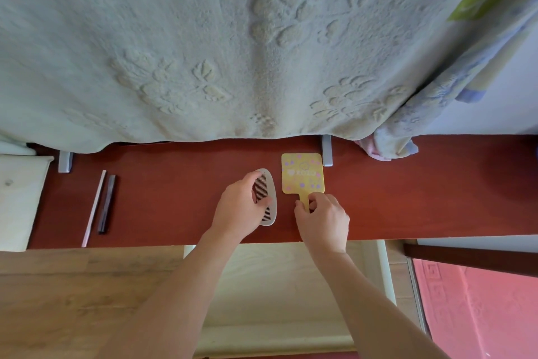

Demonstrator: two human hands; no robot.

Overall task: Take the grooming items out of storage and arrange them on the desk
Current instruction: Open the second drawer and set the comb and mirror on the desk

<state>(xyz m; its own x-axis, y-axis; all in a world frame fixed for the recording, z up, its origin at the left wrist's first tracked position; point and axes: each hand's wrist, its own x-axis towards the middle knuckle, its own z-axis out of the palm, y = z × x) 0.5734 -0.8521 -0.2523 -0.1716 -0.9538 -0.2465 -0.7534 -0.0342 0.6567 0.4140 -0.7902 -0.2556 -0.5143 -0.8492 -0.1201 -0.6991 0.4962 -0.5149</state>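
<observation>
Pinching hand: right hand, fingers nipping the handle of the yellow hand mirror, which lies flat on the desk.
Mirror axis: handle toward the person, head pointing away.
Left hand: fingers curled round the oval comb, just left of the mirror and parallel to it.
</observation>
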